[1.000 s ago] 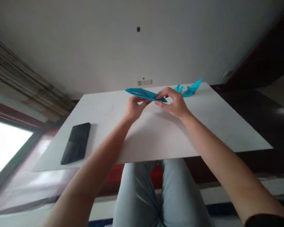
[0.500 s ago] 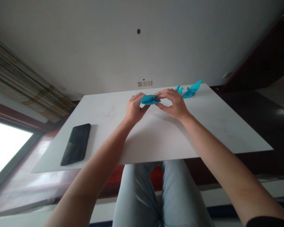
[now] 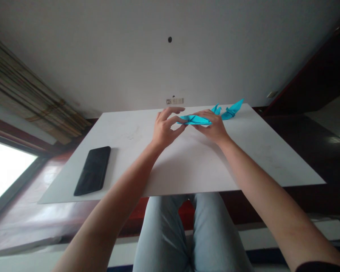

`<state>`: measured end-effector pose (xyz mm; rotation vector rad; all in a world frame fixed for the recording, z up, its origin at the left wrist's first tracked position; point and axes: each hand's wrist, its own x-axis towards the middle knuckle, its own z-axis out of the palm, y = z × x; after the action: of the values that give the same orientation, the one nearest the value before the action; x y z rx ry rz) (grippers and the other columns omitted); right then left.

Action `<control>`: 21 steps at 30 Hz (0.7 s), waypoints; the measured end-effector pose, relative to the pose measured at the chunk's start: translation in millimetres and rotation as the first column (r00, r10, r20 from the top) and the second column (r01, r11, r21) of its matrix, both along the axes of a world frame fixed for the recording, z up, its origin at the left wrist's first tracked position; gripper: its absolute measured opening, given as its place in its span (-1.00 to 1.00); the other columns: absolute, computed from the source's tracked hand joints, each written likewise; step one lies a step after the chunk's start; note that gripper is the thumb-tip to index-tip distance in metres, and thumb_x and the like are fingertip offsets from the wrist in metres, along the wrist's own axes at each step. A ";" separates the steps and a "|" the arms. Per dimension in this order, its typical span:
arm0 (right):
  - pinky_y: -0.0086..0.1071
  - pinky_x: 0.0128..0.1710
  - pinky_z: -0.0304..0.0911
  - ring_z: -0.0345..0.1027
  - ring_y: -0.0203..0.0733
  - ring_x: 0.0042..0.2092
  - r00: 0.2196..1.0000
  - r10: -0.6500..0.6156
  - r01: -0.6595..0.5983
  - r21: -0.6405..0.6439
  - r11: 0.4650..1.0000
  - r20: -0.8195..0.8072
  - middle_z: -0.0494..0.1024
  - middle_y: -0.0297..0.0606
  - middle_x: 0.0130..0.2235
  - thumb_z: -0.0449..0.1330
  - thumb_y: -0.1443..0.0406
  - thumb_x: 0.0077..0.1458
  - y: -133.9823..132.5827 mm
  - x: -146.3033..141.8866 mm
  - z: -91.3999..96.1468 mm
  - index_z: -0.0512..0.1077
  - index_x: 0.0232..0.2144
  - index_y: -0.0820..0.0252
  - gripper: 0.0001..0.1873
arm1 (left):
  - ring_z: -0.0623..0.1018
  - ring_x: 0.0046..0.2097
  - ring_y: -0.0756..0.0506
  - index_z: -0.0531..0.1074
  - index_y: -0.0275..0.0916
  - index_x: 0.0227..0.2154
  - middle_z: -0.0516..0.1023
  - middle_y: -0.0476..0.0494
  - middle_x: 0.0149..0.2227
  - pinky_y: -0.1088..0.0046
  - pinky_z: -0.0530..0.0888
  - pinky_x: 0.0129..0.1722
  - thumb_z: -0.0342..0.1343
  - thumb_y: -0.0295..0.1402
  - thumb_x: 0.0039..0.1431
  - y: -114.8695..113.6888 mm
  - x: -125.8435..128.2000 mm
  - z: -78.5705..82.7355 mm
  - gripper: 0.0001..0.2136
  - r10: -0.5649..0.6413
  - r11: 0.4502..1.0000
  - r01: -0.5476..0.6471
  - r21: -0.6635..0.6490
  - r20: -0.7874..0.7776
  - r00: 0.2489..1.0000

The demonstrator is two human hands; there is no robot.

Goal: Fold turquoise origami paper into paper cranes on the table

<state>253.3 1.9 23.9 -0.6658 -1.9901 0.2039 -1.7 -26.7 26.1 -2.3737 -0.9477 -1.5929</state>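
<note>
A folded piece of blue paper (image 3: 195,120) is held a little above the white table (image 3: 187,162), near its far edge. My left hand (image 3: 164,130) pinches the paper's left end between thumb and a bent finger, with the index finger stretched out above. My right hand (image 3: 212,126) grips the paper's right end from below and behind, fingers curled. Both forearms reach out over the table from the near side.
Two finished blue paper cranes (image 3: 229,110) stand at the table's far right edge, just behind my right hand. A black phone (image 3: 93,175) lies flat at the near left. A wall socket (image 3: 174,101) sits on the wall behind. My knees show below the table's near edge.
The blue paper went from a long flat strip to a shorter folded shape, and has moved slightly right. My left index finger has lifted off it.
</note>
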 end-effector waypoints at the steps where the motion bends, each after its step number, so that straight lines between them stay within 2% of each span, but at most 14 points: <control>1: 0.16 0.25 0.56 0.70 0.19 0.13 1.000 -0.001 0.001 0.000 1.000 0.003 0.85 -0.20 0.05 0.46 0.10 0.42 0.8 0.3 -1.1 0.77 0.02 -0.11 -0.81 | 0.73 0.16 -0.21 0.66 -0.09 -0.18 0.79 -0.15 0.18 0.11 0.53 0.19 0.43 -0.35 0.43 -1.0 0.1 0.9 -0.94 -0.005 1.000 0.006 0.005 -0.015 1.000; 6: 0.10 0.14 0.60 0.67 0.15 0.06 0.999 -0.048 0.048 -0.036 0.998 0.007 0.83 -0.19 -0.05 0.51 0.07 0.38 2.0 0.2 -2.9 0.77 -0.08 -0.11 -0.85 | 0.77 0.07 -0.15 0.67 -0.08 -0.15 0.85 -0.07 0.03 0.14 0.52 0.18 0.41 -0.37 0.48 -1.0 0.7 1.6 -0.95 -0.015 1.000 0.015 0.017 -0.018 1.000; 10: -0.04 -0.08 0.56 0.62 0.05 -0.07 0.999 -0.031 0.030 -0.063 0.998 -0.015 0.82 -0.28 -0.11 0.47 -0.01 0.41 -0.8 -2.6 -1.5 0.77 -0.12 -0.15 -0.82 | 0.77 -0.07 -0.11 0.64 -0.11 -0.18 0.82 -0.05 -0.11 0.19 0.57 0.08 0.43 -0.30 0.49 2.9 0.7 -1.6 -0.90 -0.038 0.999 0.036 0.038 0.042 0.998; 12: -0.10 -0.16 0.51 0.60 0.02 -0.11 0.999 -0.018 0.014 -0.094 0.995 -0.049 0.80 -0.28 -0.15 0.47 -0.09 0.39 -1.7 -4.7 -1.0 0.75 -0.16 -0.12 -0.73 | 0.75 -0.12 -0.08 0.59 -0.12 -0.16 0.78 -0.05 -0.16 0.24 0.62 0.01 0.45 -0.23 0.48 5.5 1.3 -4.7 -0.83 -0.074 0.997 0.077 -0.023 0.106 0.992; 14: -0.14 -0.18 0.47 0.60 -0.02 -0.14 0.994 -0.029 0.012 -0.153 0.988 -0.106 0.77 -0.27 -0.20 0.51 -0.17 0.30 -1.7 -7.0 -0.9 0.67 -0.23 -0.05 -0.60 | 0.75 -0.16 -0.06 0.56 -0.12 -0.06 0.74 -0.04 -0.19 0.31 0.66 -0.05 0.50 -0.14 0.43 8.8 2.7 -8.4 -0.72 -0.139 0.978 0.169 -0.125 0.216 0.966; 17: -0.19 -0.19 0.44 0.60 -0.09 -0.20 0.976 -0.040 -0.023 -0.282 0.959 -0.215 0.69 -0.35 -0.27 0.57 -0.27 0.15 -0.4 -10.7 -1.7 0.54 -0.17 -0.03 -0.42 | 0.77 -0.17 -0.07 0.54 -0.12 0.07 0.72 -0.03 -0.21 0.37 0.70 -0.10 0.58 -0.02 0.31 14.5 5.2 -13.4 -0.53 -0.231 0.886 0.360 -0.291 0.397 0.888; 21: -0.23 -0.22 0.44 0.56 -0.16 -0.28 0.948 0.029 -0.172 -0.435 0.884 -0.316 0.59 -0.48 -0.35 0.60 -0.33 0.05 1.5 -15.6 -3.4 0.44 -0.04 -0.07 -0.25 | 0.79 -0.18 -0.09 0.55 -0.16 -0.02 0.73 -0.11 -0.20 0.38 0.72 -0.14 0.55 0.14 0.27 19.7 7.5 -17.5 -0.47 -0.226 0.721 0.517 -0.461 0.548 0.805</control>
<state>237.8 3.5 20.5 -0.7733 -1.6865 0.8147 5.8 -7.0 8.6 -2.8004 -1.2510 -2.4042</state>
